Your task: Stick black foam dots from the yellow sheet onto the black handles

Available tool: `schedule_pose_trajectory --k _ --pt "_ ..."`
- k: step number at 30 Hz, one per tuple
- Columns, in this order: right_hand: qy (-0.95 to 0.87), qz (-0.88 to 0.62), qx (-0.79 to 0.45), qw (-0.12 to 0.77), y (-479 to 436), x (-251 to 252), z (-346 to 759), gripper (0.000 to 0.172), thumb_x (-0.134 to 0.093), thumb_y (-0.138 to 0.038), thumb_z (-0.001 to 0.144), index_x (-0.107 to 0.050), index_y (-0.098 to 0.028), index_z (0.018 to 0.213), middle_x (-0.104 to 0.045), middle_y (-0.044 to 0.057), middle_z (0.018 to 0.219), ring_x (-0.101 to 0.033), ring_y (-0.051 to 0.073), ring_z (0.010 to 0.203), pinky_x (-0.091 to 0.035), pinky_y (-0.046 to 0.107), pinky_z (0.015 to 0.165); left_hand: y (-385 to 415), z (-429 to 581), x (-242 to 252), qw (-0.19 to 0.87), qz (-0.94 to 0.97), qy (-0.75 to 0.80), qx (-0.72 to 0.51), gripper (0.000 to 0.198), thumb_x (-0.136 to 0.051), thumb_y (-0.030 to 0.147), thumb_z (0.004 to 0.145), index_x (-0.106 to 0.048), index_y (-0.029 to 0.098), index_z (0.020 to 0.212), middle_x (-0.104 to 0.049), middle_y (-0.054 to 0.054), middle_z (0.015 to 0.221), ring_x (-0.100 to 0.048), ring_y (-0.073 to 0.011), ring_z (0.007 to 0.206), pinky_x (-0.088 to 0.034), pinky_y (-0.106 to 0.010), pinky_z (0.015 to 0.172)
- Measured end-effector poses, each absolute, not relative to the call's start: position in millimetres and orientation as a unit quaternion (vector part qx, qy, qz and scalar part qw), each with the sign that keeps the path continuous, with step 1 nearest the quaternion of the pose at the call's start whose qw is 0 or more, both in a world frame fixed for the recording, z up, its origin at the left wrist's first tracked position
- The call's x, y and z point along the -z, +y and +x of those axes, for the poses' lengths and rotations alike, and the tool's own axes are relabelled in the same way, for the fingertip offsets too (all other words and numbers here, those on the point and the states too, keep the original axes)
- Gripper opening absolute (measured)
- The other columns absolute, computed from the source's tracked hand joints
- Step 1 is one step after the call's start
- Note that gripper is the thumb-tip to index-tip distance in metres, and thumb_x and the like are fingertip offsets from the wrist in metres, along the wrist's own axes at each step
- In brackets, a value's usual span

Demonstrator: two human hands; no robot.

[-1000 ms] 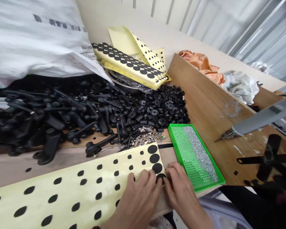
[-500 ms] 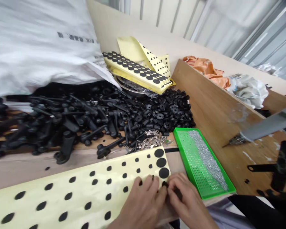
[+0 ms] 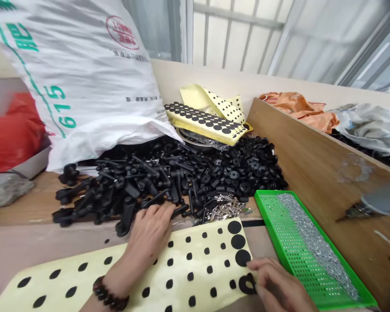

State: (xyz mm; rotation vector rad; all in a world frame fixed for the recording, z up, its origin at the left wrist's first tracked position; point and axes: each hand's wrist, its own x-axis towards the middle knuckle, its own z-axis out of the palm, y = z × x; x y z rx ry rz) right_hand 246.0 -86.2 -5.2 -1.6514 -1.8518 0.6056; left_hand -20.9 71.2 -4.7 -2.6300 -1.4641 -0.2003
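Stretching over the yellow sheet point(image 3: 178, 272), the left hand point(image 3: 151, 234) has its fingertips down at the near edge of the black lever parts point(image 3: 128, 212) just beyond the sheet's far edge; its fingers are bent, but whether they grip a part I cannot tell. At the sheet's right end, the right hand point(image 3: 279, 281) has thumb and forefinger curled together beside the nearest large black disc; whether they pinch it I cannot tell either. So the sheet lies beneath the left forearm and just inside the right fingertips, flat on the tabletop point(image 3: 84, 236). It is pale yellow and slightly glossy, with rows of small black dots and one column of large black discs point(image 3: 238, 242) along its right end. Three of these are whole rounds; the nearest, ring-like disc point(image 3: 242, 284) shows a pale patch in its middle. Beyond the sheet, near that end, lie loose metal pieces point(image 3: 225, 207), and just past that end stands a green tray point(image 3: 289, 247) with silvery bits. The left wrist and forearm cover several dots, the frame's bottom cuts off the sheet's near edge, and the left fingertips are hard to make out against the black parts.
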Motion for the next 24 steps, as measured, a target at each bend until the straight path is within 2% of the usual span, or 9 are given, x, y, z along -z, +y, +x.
schedule_pose_trajectory --k 4,6,10,12,15,17,19,21,24 --pt "-0.686 -0.605 -0.254 0.315 -85 2 245 0.017 -0.053 -0.009 0.078 -0.054 -0.023 0.068 -0.071 0.004 0.093 -0.069 0.018 0.09 -0.054 0.023 0.077 76 -20 -4 0.045 -0.871 -0.484 0.07 0.029 -0.04 0.011 0.085 -0.064 0.016 0.101 -0.07 -0.009 0.088 -0.057 -0.0299 0.089 -0.041 -0.041 0.074" --pt "-0.669 -0.609 -0.264 0.334 -84 1 244 0.017 -0.053 -0.008 0.078 -0.055 -0.023 0.068 -0.072 0.004 0.094 -0.069 0.019 0.089 -0.055 0.025 0.077 75 -22 -9 -0.025 -0.862 -0.493 0.119 0.031 -0.041 0.014 0.084 -0.061 0.018 0.108 -0.069 -0.008 0.089 -0.058 -0.028 0.088 -0.045 -0.04 0.075" --pt "-0.638 -0.605 -0.309 0.362 -83 3 239 0.015 -0.055 -0.011 0.077 -0.056 -0.023 0.068 -0.072 0.004 0.095 -0.069 0.019 0.089 -0.055 0.026 0.077 53 -28 -3 -0.303 -0.777 -0.482 0.268 0.05 -0.042 0.03 0.09 -0.031 0.025 0.139 -0.067 -0.007 0.104 -0.064 -0.0227 0.096 -0.052 -0.031 0.076" --pt "-0.622 -0.603 -0.336 0.37 -82 5 236 0.014 -0.055 -0.014 0.078 -0.055 -0.023 0.067 -0.072 0.005 0.094 -0.069 0.02 0.09 -0.055 0.027 0.076 39 -29 6 -0.369 -0.76 -0.473 0.25 0.054 -0.038 0.03 0.093 -0.021 0.025 0.143 -0.068 -0.004 0.095 -0.067 -0.0197 0.087 -0.055 -0.026 0.068" --pt "-0.598 -0.604 -0.365 0.38 -81 7 231 0.015 -0.055 -0.021 0.08 -0.056 -0.022 0.065 -0.072 0.007 0.092 -0.069 0.021 0.087 -0.054 0.029 0.075 24 -30 18 -0.252 -0.819 -0.484 0.175 0.047 -0.039 0.028 0.092 -0.034 0.025 0.139 -0.069 -0.003 0.09 -0.067 -0.0198 0.08 -0.055 -0.027 0.066" --pt "-0.584 -0.605 -0.376 0.39 -80 9 229 0.017 -0.056 -0.026 0.081 -0.056 -0.021 0.064 -0.071 0.007 0.091 -0.068 0.021 0.085 -0.053 0.028 0.074 21 -31 21 -0.117 -0.864 -0.464 0.157 0.045 -0.041 0.022 0.089 -0.044 0.023 0.134 -0.065 -0.009 0.11 -0.063 -0.0245 0.097 -0.053 -0.034 0.079" --pt "-0.576 -0.606 -0.382 0.393 -81 12 229 0.017 -0.057 -0.027 0.081 -0.057 -0.021 0.065 -0.071 0.007 0.091 -0.068 0.021 0.086 -0.052 0.028 0.074 21 -30 22 -0.033 -0.907 -0.398 0.135 0.05 -0.044 0.011 0.083 -0.05 0.025 0.13 -0.056 -0.01 0.129 -0.052 -0.0291 0.116 -0.045 -0.042 0.093" --pt "-0.572 -0.603 -0.39 0.396 -82 17 230 0.016 -0.058 -0.028 0.081 -0.058 -0.021 0.067 -0.071 0.007 0.092 -0.068 0.021 0.088 -0.051 0.028 0.075 21 -30 21 -0.018 -0.941 -0.322 0.1 0.054 -0.046 0.003 0.076 -0.055 0.03 0.122 -0.055 -0.004 0.132 -0.044 -0.0297 0.123 -0.035 -0.048 0.102" --pt "-0.555 -0.597 -0.397 0.422 -85 23 232 0.02 -0.058 -0.033 0.082 -0.057 -0.021 0.067 -0.07 0.006 0.092 -0.067 0.021 0.088 -0.051 0.03 0.077 19 -30 21 -0.046 -0.957 -0.274 0.08 0.045 -0.045 0.002 0.079 -0.06 0.032 0.109 -0.064 0.002 0.119 -0.043 -0.026 0.124 -0.019 -0.051 0.109"
